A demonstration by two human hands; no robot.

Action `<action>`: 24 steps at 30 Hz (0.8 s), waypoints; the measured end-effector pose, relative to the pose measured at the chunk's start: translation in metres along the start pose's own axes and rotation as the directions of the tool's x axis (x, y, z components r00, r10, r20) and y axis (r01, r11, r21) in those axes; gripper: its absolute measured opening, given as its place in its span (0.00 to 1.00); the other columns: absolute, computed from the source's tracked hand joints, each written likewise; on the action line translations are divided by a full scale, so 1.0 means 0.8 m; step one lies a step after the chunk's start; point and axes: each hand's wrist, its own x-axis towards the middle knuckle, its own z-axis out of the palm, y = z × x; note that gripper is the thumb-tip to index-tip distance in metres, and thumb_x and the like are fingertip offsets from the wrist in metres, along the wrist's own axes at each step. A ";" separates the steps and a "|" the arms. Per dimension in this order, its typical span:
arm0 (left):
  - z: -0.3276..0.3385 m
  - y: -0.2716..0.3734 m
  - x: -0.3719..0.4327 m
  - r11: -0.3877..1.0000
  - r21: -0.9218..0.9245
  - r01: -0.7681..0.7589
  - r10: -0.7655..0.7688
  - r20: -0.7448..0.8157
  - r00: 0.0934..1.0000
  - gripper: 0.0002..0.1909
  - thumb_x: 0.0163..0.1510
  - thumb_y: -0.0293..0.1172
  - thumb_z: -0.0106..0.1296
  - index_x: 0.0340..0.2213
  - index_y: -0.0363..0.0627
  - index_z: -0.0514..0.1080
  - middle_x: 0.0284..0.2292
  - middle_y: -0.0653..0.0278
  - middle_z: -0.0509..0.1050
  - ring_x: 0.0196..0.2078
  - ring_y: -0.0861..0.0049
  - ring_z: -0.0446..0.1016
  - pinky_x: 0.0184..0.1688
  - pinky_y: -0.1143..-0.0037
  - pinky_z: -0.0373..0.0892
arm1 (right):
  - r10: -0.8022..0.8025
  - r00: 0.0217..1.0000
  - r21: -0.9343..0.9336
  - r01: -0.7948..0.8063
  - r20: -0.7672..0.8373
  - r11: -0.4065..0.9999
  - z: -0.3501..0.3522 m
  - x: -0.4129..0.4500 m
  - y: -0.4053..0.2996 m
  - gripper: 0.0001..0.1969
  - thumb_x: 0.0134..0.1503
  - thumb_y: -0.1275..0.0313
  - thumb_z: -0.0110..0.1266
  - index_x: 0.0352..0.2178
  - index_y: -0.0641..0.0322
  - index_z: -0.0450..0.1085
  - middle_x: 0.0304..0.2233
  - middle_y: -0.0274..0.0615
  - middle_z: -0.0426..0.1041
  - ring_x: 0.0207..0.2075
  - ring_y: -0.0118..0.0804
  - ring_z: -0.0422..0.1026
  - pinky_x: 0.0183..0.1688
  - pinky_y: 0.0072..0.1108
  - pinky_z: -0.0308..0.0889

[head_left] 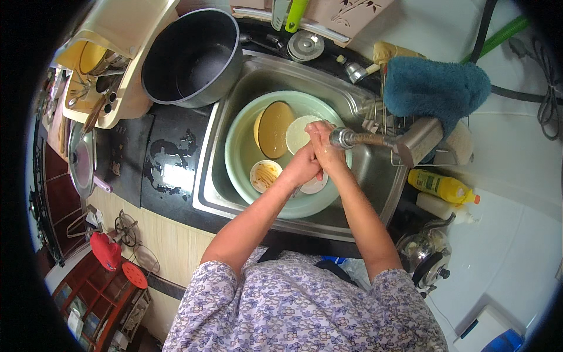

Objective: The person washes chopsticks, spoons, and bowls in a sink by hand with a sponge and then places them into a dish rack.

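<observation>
My left hand (303,165) and my right hand (326,147) are pressed together under the faucet head (341,138), over a pale green basin (237,176) set in the steel sink. Whether anything lies between the palms is hidden. Inside the basin, an amber glass bowl (276,130) leans on its side over another yellowish piece. Beside it a whitish round dish (299,134) is partly behind my right hand. A small white bowl with yellow-brown streaks (265,175) stands near my left wrist, and another white dish (314,185) lies below my hands.
A large dark pot (193,57) stands at the sink's upper left, near a cream utensil rack (123,101). To the right are a blue cloth (435,86) on a wire rack, a yellow bottle (440,185) and a glass kettle (424,251). The black counter (171,149) is wet.
</observation>
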 end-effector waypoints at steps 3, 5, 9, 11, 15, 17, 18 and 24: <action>0.006 0.024 -0.012 0.980 -0.195 0.034 -0.031 0.021 0.999 0.09 0.51 0.22 0.40 0.36 0.38 0.62 0.19 0.68 0.67 0.16 0.87 0.64 0.15 0.85 0.58 | 0.041 0.997 0.084 -0.046 0.060 0.995 -0.008 0.007 0.006 0.14 0.53 0.62 0.45 0.25 0.64 0.67 0.22 0.48 0.68 0.25 0.47 0.67 0.29 0.30 0.61; 0.005 0.019 -0.013 0.983 -0.180 0.037 -0.037 0.003 0.999 0.08 0.52 0.24 0.41 0.37 0.40 0.62 0.22 0.67 0.70 0.15 0.87 0.64 0.16 0.86 0.58 | 0.216 0.955 0.170 -0.252 0.204 0.953 -0.017 0.017 0.007 0.15 0.53 0.61 0.45 0.24 0.65 0.67 0.21 0.48 0.68 0.23 0.45 0.67 0.28 0.30 0.61; -0.003 0.022 -0.010 0.976 -0.216 -0.006 0.018 0.056 0.998 0.08 0.53 0.27 0.42 0.37 0.42 0.63 0.26 0.64 0.73 0.13 0.88 0.62 0.16 0.87 0.57 | 0.486 0.806 0.400 -0.591 0.339 0.700 -0.041 0.028 -0.007 0.22 0.53 0.54 0.44 0.15 0.61 0.62 0.13 0.29 0.58 0.14 0.20 0.57 0.15 0.15 0.52; -0.010 0.032 -0.010 0.978 -0.210 -0.004 0.025 0.098 0.995 0.08 0.53 0.28 0.43 0.37 0.43 0.64 0.27 0.63 0.74 0.13 0.88 0.61 0.16 0.87 0.57 | 0.505 0.803 0.528 -0.591 0.316 0.610 -0.050 0.026 0.004 0.23 0.53 0.51 0.42 0.17 0.61 0.65 0.13 0.30 0.61 0.16 0.22 0.60 0.19 0.16 0.56; -0.019 0.031 -0.010 0.967 -0.246 0.061 -0.039 0.095 0.995 0.09 0.55 0.35 0.42 0.29 0.43 0.67 0.21 0.66 0.72 0.12 0.88 0.60 0.15 0.87 0.57 | 0.491 0.847 0.640 -0.494 0.202 0.589 -0.052 0.005 -0.011 0.20 0.53 0.53 0.47 0.18 0.59 0.65 0.16 0.27 0.62 0.19 0.20 0.59 0.21 0.15 0.55; -0.020 0.022 -0.004 0.977 -0.043 0.210 -0.204 0.121 0.972 0.15 0.55 0.39 0.41 0.22 0.43 0.67 0.16 0.67 0.69 0.12 0.87 0.60 0.15 0.85 0.57 | 0.463 0.866 0.675 -0.457 0.190 0.579 -0.055 0.003 -0.010 0.18 0.52 0.56 0.49 0.18 0.58 0.65 0.18 0.27 0.62 0.20 0.20 0.59 0.22 0.16 0.55; -0.020 0.023 -0.002 0.977 -0.045 0.208 -0.202 0.122 0.972 0.15 0.55 0.39 0.41 0.22 0.43 0.67 0.16 0.67 0.69 0.12 0.87 0.60 0.15 0.85 0.57 | 0.425 0.893 0.630 -0.417 0.148 0.655 -0.053 0.003 -0.006 0.17 0.53 0.57 0.49 0.18 0.58 0.65 0.18 0.27 0.63 0.21 0.20 0.59 0.22 0.15 0.56; 0.000 0.013 0.017 0.995 0.098 -0.024 0.028 -0.046 0.999 0.22 0.56 0.43 0.38 0.17 0.39 0.65 0.11 0.68 0.64 0.11 0.85 0.60 0.15 0.82 0.57 | 0.425 0.904 0.662 -0.345 0.044 0.666 -0.061 0.002 -0.001 0.16 0.53 0.60 0.50 0.19 0.60 0.65 0.18 0.27 0.62 0.22 0.21 0.59 0.24 0.15 0.56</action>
